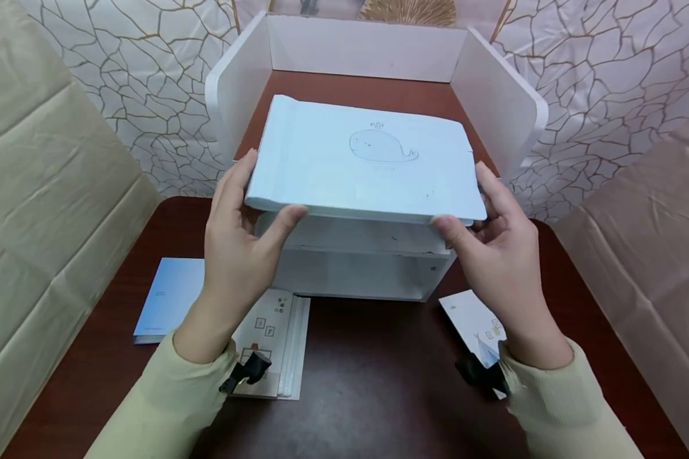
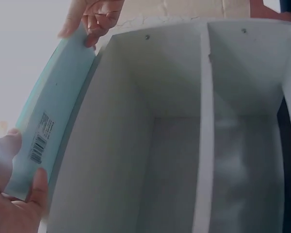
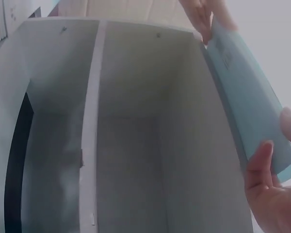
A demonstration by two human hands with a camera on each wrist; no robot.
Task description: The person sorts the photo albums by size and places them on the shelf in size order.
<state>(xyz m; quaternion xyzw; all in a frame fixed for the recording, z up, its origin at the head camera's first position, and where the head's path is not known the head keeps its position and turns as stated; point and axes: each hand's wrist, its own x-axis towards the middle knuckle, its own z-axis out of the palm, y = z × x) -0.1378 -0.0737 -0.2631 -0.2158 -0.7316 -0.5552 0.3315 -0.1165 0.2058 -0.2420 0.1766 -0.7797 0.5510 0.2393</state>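
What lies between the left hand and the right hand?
The pale blue book with a whale drawing. The left hand and right hand hold its ends; the head view shows this.

Between my left grip (image 1: 235,236) and right grip (image 1: 505,242) is the upper book (image 1: 333,156), over the shelf unit's (image 1: 511,108) front. On the bench (image 1: 367,357), the outer book (image 1: 169,296) lies left below my left grip, the inner book (image 1: 293,350) nearer me, the third book (image 1: 467,312) below my right.

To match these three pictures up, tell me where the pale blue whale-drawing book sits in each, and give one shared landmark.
Head: the whale-drawing book is upper centre, held between the left hand and right hand.
Left wrist: along the left side, slanted, its barcode showing.
Right wrist: along the right side, slanted.
Shared landmark: the white shelf unit, in all three.
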